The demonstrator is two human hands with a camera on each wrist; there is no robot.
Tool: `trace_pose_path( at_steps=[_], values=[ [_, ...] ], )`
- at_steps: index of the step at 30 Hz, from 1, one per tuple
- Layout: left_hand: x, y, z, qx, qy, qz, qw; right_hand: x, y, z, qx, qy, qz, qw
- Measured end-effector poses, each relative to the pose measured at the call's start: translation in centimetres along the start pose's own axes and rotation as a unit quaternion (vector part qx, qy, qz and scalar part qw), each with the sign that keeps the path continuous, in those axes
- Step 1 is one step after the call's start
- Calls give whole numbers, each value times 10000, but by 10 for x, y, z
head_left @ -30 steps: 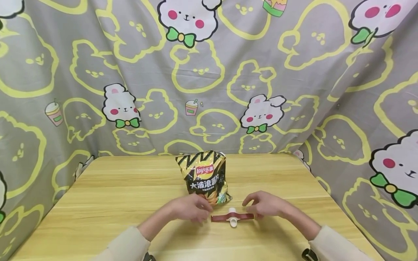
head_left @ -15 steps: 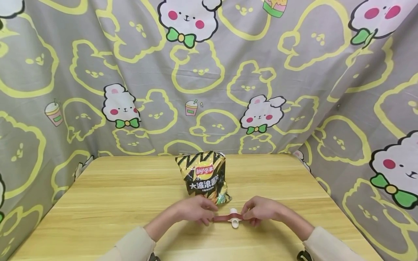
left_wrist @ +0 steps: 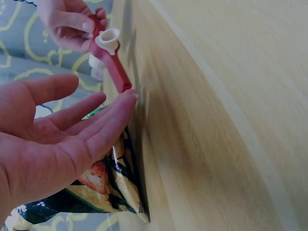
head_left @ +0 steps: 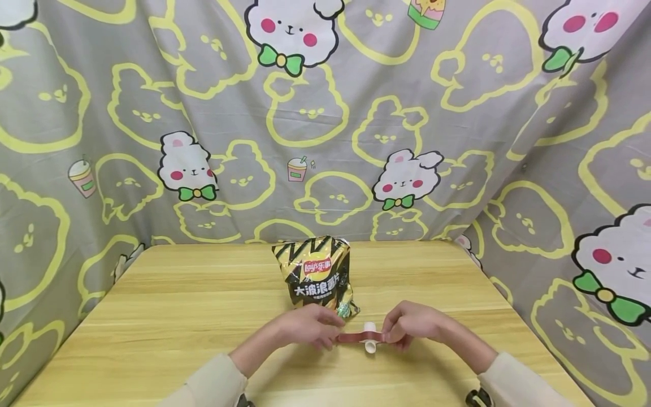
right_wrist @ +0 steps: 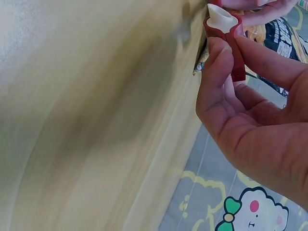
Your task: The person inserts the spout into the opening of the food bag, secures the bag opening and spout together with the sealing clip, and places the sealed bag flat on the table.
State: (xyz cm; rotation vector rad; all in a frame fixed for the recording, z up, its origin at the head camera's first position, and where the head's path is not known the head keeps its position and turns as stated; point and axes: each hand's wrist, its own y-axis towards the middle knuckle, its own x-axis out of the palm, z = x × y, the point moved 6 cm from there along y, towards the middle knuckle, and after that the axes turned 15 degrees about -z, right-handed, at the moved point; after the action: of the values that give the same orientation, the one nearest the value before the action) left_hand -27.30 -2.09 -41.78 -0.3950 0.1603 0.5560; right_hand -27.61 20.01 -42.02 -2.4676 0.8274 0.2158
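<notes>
A dark red bag clip (head_left: 352,338) with a white pouring spout (head_left: 370,346) at its middle lies level in front of the person. My right hand (head_left: 416,324) pinches one end of it; in the right wrist view the thumb and forefinger sit on either side of the red strip (right_wrist: 238,65), right below the spout. My left hand (head_left: 311,325) has its fingers extended, the fingertips (left_wrist: 130,95) right at the clip's other end. Behind the left hand stands a black and gold bag of Lay's chips (head_left: 316,276), its lower part hidden by that hand.
A light wooden table (head_left: 193,282) carries all of this. Its back and sides are bordered by a grey curtain (head_left: 325,124) with cartoon bears and rabbits. Both wrists wear dark straps below cream sleeves (head_left: 216,381).
My right hand has come in to the clip's right end and taken it between thumb and forefinger. The clip has shifted slightly right, and the left hand has followed along.
</notes>
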Motion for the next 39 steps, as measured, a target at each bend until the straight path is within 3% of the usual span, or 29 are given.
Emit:
trace_pose_path(
  at_steps=[7, 14, 19, 33, 39],
  values=[
    [2, 5, 1, 120, -275, 107, 9995, -5, -4, -2, -95, 15, 49, 9999],
    [-3, 8, 6, 373, -281, 783, 9958, -5, -5, -2, -65, 279, 45, 9996],
    [-6, 8, 10, 479, -167, 1071, 9930, -4, -5, -3, 20, 364, 58, 9993],
    [-7, 7, 19, 552, -114, 1290, 9900, 1, 1, -18, 28, 468, 92, 9989],
    [-5, 7, 22, 601, -242, 1159, 9911, 2, 3, -21, 74, 282, 193, 9994]
  ],
)
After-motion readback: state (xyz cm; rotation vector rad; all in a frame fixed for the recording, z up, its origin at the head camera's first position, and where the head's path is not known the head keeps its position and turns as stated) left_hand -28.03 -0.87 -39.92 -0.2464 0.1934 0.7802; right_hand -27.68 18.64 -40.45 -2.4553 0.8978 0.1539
